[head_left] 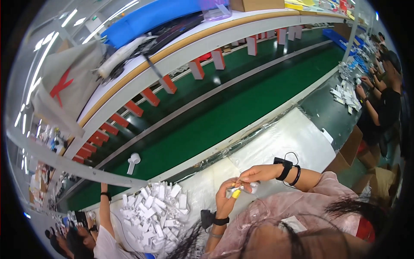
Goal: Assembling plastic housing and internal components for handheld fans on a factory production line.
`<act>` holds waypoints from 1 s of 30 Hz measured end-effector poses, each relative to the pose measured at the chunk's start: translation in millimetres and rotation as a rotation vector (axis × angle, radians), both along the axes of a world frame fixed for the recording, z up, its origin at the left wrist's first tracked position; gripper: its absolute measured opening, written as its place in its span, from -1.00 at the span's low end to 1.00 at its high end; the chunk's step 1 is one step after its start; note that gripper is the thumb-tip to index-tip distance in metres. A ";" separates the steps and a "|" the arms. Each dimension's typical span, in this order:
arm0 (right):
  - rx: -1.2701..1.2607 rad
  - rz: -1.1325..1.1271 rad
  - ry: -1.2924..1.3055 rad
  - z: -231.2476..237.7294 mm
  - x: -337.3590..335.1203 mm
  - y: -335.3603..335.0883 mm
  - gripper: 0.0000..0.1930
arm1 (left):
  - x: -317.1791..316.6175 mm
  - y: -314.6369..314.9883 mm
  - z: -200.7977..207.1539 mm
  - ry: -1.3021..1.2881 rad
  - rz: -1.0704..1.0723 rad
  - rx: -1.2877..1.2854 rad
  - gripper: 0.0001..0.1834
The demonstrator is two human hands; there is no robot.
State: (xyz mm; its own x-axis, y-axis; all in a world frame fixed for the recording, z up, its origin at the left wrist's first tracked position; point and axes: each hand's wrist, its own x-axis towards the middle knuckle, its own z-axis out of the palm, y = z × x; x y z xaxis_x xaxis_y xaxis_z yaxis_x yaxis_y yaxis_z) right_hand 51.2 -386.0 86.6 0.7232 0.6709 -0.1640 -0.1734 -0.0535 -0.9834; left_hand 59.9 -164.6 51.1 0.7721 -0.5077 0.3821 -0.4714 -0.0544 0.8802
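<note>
My left hand [226, 195] and my right hand [257, 173] meet close in front of my body, over the near edge of the bench. The fingers of both are closed around a small white plastic part [254, 188], mostly hidden by them. Something yellow [236, 194], like a wrap or finger cover, shows at a left fingertip. Each wrist wears a black strap with a small dark box. To the left of my left hand lies a big heap of white plastic pieces [155, 211], many of them rectangular.
Beyond the bench runs a green conveyor belt [241, 103], with a white handheld-fan-shaped piece [133, 162] on it. White sheeting [284, 142] covers the bench. Co-workers sit left and right; a co-worker's arm [105, 211] reaches toward the belt. A shelf [185, 43] spans the far side.
</note>
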 end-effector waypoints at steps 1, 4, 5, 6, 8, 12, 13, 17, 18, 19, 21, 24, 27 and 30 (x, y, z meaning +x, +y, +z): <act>0.036 0.019 -0.005 3.9 -6.0 -1.0 -0.60 | -7.0 1.4 -0.3 0.310 -0.030 -0.121 -0.69; 0.092 0.121 -0.021 8.7 -16.7 1.3 -0.60 | -22.2 4.7 2.5 0.539 0.068 -0.327 -0.88; 0.040 0.173 -0.099 7.6 -18.1 -1.2 -0.62 | -22.9 7.2 7.3 0.705 0.026 -0.393 -0.87; -0.009 0.226 -0.179 6.5 -19.0 -3.3 -0.63 | -24.2 10.4 11.3 0.867 -0.020 -0.465 -0.82; -0.133 0.116 -0.323 -1.2 -30.4 1.3 -0.73 | -26.7 14.8 10.8 0.924 0.047 -0.406 -0.71; -0.502 0.127 -0.542 3.3 -36.9 13.9 -0.75 | -33.0 13.7 24.2 0.862 -0.109 0.079 -0.72; -0.711 0.091 -0.599 1.5 -38.5 18.1 -0.76 | -38.9 17.0 14.0 0.783 -0.163 0.036 -0.58; -0.787 -0.198 -0.896 -16.3 -50.4 39.2 -0.84 | -49.1 13.4 -40.8 -0.111 0.119 0.095 -0.47; -0.788 -0.192 -0.895 -16.1 -52.3 41.0 -0.84 | -54.0 13.9 -12.7 0.280 0.085 0.072 -0.53; -0.749 -0.261 -0.927 -19.2 -52.3 42.4 -0.85 | -57.8 14.7 0.5 0.668 0.060 0.049 -0.59; -0.715 -0.320 -0.958 -18.0 -53.5 48.0 -0.85 | -56.2 20.2 -20.8 0.752 0.017 -0.063 -0.66; -0.601 -0.501 -0.974 -17.2 -57.4 51.3 -0.85 | -53.6 24.0 -22.0 0.782 -0.063 -0.092 -0.76; -0.498 -0.669 -0.845 -19.3 -62.6 53.2 -0.86 | -59.2 18.3 -2.4 0.886 -0.076 -0.273 -0.72; -0.428 -0.700 -0.740 -8.1 -68.9 53.3 -0.86 | -63.9 9.3 1.5 0.874 -0.002 -0.379 -0.70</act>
